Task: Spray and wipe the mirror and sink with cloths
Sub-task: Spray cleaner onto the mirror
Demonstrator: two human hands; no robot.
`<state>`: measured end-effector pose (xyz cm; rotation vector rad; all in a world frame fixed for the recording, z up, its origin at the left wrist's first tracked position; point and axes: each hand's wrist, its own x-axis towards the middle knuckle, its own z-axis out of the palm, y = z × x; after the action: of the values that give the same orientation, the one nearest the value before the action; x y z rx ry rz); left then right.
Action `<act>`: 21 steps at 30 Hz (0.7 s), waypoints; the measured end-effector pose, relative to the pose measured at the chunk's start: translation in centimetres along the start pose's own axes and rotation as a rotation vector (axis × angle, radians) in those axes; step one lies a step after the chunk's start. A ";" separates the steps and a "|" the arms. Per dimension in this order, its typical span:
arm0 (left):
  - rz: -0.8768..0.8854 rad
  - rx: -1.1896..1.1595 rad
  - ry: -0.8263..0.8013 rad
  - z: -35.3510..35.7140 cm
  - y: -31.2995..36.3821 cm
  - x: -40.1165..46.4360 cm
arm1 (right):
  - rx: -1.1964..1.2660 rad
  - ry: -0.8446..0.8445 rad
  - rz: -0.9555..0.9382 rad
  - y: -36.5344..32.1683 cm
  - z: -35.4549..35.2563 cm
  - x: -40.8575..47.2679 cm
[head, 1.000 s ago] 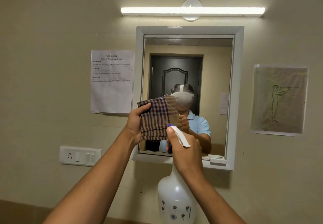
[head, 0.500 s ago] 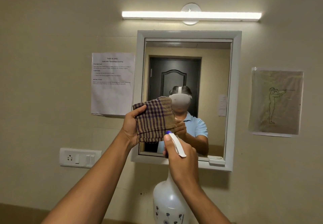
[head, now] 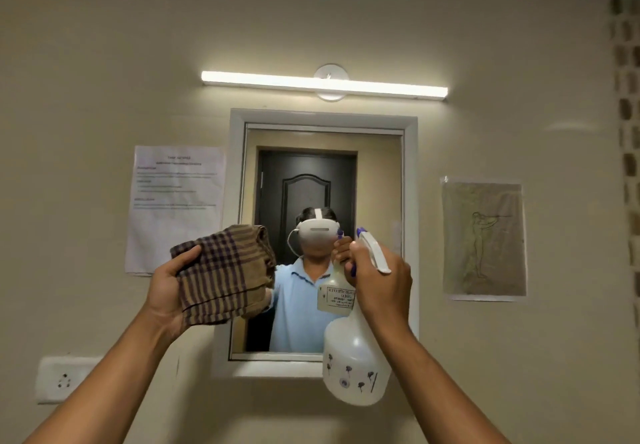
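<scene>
A white-framed mirror (head: 381, 173) hangs on the beige wall straight ahead. My left hand (head: 165, 291) holds a folded brown-and-purple checked cloth (head: 225, 274) up at the mirror's lower left edge. My right hand (head: 381, 287) grips the neck and trigger of a white spray bottle (head: 353, 367) with small flower prints, its nozzle pointing at the glass. The bottle hangs in front of the mirror's lower right part. The sink is out of view.
A lit tube light (head: 322, 84) sits above the mirror. A printed paper sheet (head: 173, 201) is taped to the wall on the left, a drawing (head: 483, 239) on the right. A white socket plate (head: 64, 379) is at lower left.
The view has pulled back and tilted up. My hands have spread apart: the cloth went left and lower, the bottle moved right and came up into full view.
</scene>
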<state>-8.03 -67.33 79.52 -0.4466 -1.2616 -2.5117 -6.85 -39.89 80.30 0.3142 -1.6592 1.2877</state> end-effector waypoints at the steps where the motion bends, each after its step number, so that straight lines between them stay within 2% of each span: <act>1: 0.001 -0.011 0.002 -0.2 0.2 0.0 | -0.017 0.025 -0.019 -0.5 -0.7 1.1; 10: 0.042 -0.021 0.013 -0.8 1.0 -0.5 | -0.063 0.164 -0.024 -2.8 -3.9 8.2; 21: 0.047 0.025 0.077 -1.2 2.0 -1.5 | -0.015 0.219 0.009 -3.8 -4.0 8.7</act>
<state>-6.09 -69.27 79.69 -0.3654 -1.2383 -2.4468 -6.38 -35.07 89.39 0.1502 -1.4849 1.2684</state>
